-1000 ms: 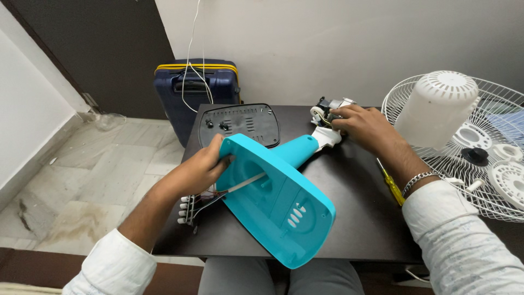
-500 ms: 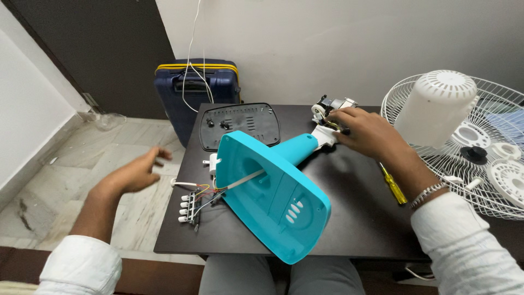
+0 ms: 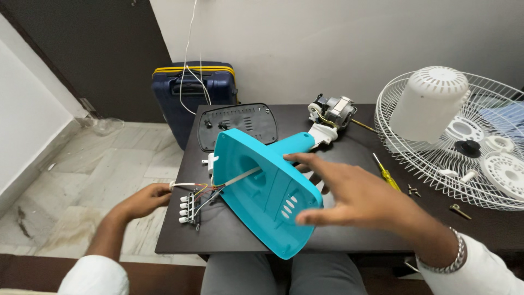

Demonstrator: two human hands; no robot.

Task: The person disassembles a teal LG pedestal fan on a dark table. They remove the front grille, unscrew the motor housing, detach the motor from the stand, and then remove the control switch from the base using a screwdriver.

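My right hand point(image 3: 349, 199) hangs open, fingers spread, over the turquoise fan base point(image 3: 262, 191) lying tilted mid-table. My left hand point(image 3: 143, 201) pinches the white cord point(image 3: 183, 184) beside the switch block point(image 3: 188, 210). I'd steady the base before tugging wires. Beyond: motor point(image 3: 333, 108), wire grille point(image 3: 431, 158).

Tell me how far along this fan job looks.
Well into it. The wire grille, white motor cover and black base plate lie off. The left hand touches the white cable by the switch block; the right hand hovers open over the turquoise base. The motor sits at the neck.
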